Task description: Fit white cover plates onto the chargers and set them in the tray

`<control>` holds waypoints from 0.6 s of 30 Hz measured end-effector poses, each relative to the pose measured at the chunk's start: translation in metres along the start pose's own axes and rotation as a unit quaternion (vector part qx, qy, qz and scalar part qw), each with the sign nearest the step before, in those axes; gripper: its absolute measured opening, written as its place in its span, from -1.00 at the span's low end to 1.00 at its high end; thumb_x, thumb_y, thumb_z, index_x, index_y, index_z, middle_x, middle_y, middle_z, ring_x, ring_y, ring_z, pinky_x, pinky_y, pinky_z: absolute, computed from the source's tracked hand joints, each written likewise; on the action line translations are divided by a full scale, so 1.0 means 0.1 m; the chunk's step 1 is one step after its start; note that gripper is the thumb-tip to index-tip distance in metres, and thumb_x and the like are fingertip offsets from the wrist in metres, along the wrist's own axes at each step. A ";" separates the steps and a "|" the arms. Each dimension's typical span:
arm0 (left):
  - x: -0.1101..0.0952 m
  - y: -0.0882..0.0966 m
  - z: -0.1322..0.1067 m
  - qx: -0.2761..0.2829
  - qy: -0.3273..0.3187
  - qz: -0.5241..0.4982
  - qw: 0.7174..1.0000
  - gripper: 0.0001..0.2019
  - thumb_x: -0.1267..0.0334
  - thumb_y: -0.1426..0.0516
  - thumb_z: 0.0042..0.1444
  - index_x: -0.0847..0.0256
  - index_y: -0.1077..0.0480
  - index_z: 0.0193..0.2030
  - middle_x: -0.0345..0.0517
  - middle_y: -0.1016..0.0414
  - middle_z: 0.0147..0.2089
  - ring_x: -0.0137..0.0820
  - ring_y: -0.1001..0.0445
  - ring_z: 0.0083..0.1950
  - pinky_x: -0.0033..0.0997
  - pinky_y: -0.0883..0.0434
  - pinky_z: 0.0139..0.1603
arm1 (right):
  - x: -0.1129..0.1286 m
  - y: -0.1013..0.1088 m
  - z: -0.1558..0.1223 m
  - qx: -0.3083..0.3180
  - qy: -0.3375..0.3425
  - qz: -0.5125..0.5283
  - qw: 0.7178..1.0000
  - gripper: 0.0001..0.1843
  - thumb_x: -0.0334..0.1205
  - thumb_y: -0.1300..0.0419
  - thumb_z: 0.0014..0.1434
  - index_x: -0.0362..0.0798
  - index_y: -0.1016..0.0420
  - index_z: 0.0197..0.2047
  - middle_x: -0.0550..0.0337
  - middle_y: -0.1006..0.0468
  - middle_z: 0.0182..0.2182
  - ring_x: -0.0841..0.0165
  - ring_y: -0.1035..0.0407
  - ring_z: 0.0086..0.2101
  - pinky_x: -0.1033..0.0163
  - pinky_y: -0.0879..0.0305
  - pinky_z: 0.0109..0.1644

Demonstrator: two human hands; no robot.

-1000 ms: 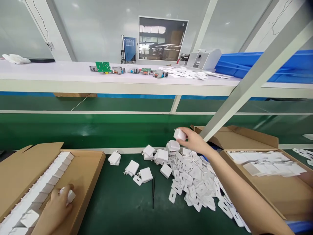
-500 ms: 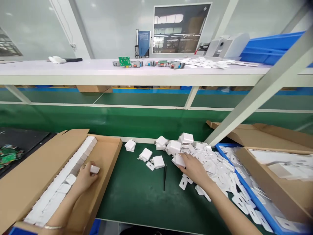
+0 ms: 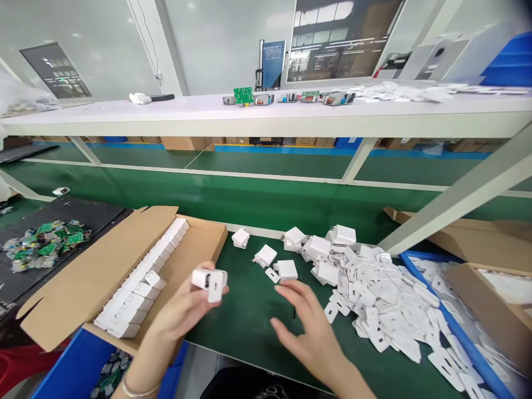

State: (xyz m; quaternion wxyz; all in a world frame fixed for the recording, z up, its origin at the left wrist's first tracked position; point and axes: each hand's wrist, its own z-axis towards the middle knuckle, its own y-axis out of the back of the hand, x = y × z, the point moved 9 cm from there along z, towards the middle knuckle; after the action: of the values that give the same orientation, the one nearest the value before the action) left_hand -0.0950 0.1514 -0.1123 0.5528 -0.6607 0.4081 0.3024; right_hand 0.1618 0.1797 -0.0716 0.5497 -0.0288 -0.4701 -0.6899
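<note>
My left hand (image 3: 191, 305) is closed round a white charger housing (image 3: 200, 278), held above the table beside the cardboard box. A small white cover plate with a slot (image 3: 215, 287) sits askew at the housing's open end. My right hand (image 3: 305, 324) hovers over the green table with fingers apart and nothing in them. Partly hidden behind it is a thin black tool (image 3: 295, 313). Several white plug chargers (image 3: 265, 256) lie just beyond, with one loose cover plate (image 3: 272, 275) among them. Right of this hand spreads a heap of white cover plates (image 3: 378, 293).
An open cardboard box (image 3: 214, 235) on the left holds rows of white housings. Green circuit boards (image 3: 50, 241) lie on a black mat at far left. Blue trays stand below the box and at right (image 3: 469, 343). A white shelf (image 3: 199, 113) crosses behind.
My left hand has come up out of the cardboard box with a white housing. My right hand has left the chargers by the heap and moved nearer, fingers apart. The view has turned left.
</note>
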 end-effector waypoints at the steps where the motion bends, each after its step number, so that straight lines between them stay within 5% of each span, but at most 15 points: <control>1: 0.09 -0.25 -0.01 0.044 0.012 -0.041 0.998 -0.40 0.19 -0.47 0.02 0.02 -0.29 0.11 -0.08 -0.50 0.05 -0.30 -0.58 0.01 -0.48 -0.43 -0.17 | 0.14 -0.07 0.06 0.011 0.008 0.032 0.999 -0.38 -0.14 -0.27 0.36 0.11 -0.24 0.42 -0.12 -0.42 0.24 0.01 -0.43 0.21 -0.08 -0.50 0.23; 4: 0.32 -0.77 0.01 0.119 0.037 -0.113 0.986 -0.49 0.28 -0.46 0.06 0.04 -0.35 0.08 -0.16 -0.50 -0.06 -0.38 -0.59 -0.05 -0.54 -0.41 -0.15 | 0.45 -0.17 0.23 0.019 0.034 0.110 0.993 -0.25 -0.03 -0.33 0.33 0.07 -0.18 0.48 -0.10 -0.42 0.26 0.02 -0.42 0.21 -0.05 -0.49 0.23; 8: 0.54 -1.01 0.07 0.131 0.064 -0.153 0.977 -0.51 0.29 -0.48 0.04 0.09 -0.41 0.07 -0.15 -0.48 -0.13 -0.39 -0.57 -0.08 -0.48 -0.41 -0.07 | 0.47 -0.06 0.27 -0.043 0.023 0.158 0.986 -0.48 -0.18 -0.33 0.33 0.12 -0.37 0.31 0.03 -0.54 0.06 0.14 -0.49 0.01 0.03 -0.52 0.07; 13: 0.71 -1.10 0.11 0.134 0.082 -0.252 0.955 -0.58 0.09 -0.46 0.07 0.09 -0.46 0.00 -0.09 -0.46 -0.10 -0.45 -0.45 -0.20 -0.51 -0.34 -0.20 | -0.15 0.13 -0.05 -0.122 -0.124 0.100 0.980 -0.59 -0.12 -0.32 0.33 0.12 -0.42 0.21 0.01 -0.47 0.08 0.09 -0.43 0.06 0.00 -0.46 0.08; 18: 0.90 -1.14 0.13 0.098 0.140 -0.383 0.908 -0.63 0.10 -0.44 0.11 0.13 -0.55 0.01 -0.03 -0.44 -0.10 -0.54 -0.37 -0.30 -0.60 -0.30 -0.31 | -1.00 0.09 -0.52 -0.072 -0.210 -0.147 0.964 -0.61 0.00 -0.21 0.40 0.02 -0.49 0.19 -0.09 -0.43 0.00 -0.03 -0.37 0.00 -0.14 -0.40 0.03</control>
State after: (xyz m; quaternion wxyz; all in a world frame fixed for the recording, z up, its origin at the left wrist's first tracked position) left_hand 0.0491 0.1519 -0.1366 0.6252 -0.7444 0.2242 -0.0690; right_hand 0.2331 0.2178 -0.1506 0.3276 -0.1430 -0.5229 -0.7738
